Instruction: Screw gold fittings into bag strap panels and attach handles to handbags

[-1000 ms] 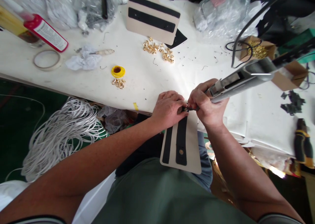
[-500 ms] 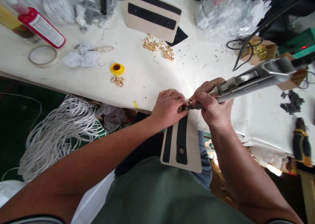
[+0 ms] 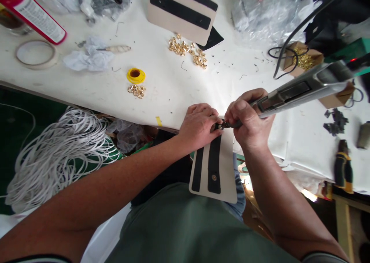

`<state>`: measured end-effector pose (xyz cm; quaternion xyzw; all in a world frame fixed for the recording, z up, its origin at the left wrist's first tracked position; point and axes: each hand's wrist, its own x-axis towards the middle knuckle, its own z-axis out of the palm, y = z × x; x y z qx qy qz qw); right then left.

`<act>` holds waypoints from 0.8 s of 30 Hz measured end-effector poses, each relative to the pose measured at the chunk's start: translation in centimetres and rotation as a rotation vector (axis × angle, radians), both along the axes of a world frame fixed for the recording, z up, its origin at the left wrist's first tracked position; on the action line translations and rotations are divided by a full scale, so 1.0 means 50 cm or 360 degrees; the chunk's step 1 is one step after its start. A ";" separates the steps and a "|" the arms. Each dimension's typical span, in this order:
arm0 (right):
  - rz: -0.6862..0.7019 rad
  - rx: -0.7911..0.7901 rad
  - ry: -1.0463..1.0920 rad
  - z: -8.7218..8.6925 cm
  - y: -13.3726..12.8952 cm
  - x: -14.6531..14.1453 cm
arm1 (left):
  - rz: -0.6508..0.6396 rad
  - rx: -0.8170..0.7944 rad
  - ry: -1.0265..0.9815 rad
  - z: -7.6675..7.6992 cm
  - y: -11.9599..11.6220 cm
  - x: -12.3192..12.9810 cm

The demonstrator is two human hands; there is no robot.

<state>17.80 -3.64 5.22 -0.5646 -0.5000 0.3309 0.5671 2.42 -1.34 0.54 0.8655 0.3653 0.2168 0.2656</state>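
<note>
My right hand (image 3: 251,120) is closed around the front end of a grey electric screwdriver (image 3: 300,91), which slants up to the right. Its bit meets a small metal fitting (image 3: 220,126) at the table-side end of a beige panel (image 3: 228,166). My left hand (image 3: 199,125) lies over that end, thumb and fingers closed on the panel beside the fitting. Two black strips run along the panel, and a round metal stud (image 3: 214,177) sits near the lower end of one black strip (image 3: 214,159). The panel juts off the table edge above my lap. My fingers partly hide the fitting.
Gold metal pieces (image 3: 179,47) lie near a second beige panel (image 3: 179,14). A yellow ring-shaped piece (image 3: 135,75), masking tape (image 3: 36,54), an awl (image 3: 117,49) and a red bottle (image 3: 37,18) are leftward. Pliers (image 3: 343,166) lie right; a cable (image 3: 289,43) hangs behind the screwdriver.
The view has shifted slightly, so things on the table's left sit further left. The screwdriver has rolled a little in my right hand, and its bit stays at the fitting. My left hand keeps its place.
</note>
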 end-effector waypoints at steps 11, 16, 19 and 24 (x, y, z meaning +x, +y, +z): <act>0.0158 0.0223 -0.0121 -0.018 0.004 0.019 | 0.0008 0.0082 0.0003 -0.005 -0.002 0.001; 0.0150 0.0230 -0.0035 -0.016 0.003 0.020 | 0.0017 0.0078 -0.0006 -0.003 -0.002 0.002; 0.0142 0.0225 0.0041 -0.015 0.007 0.016 | 0.0016 0.0079 -0.0004 -0.003 -0.002 0.002; 0.0167 0.0256 0.0207 -0.013 0.012 0.008 | 0.0016 0.0077 -0.0012 -0.005 -0.002 0.003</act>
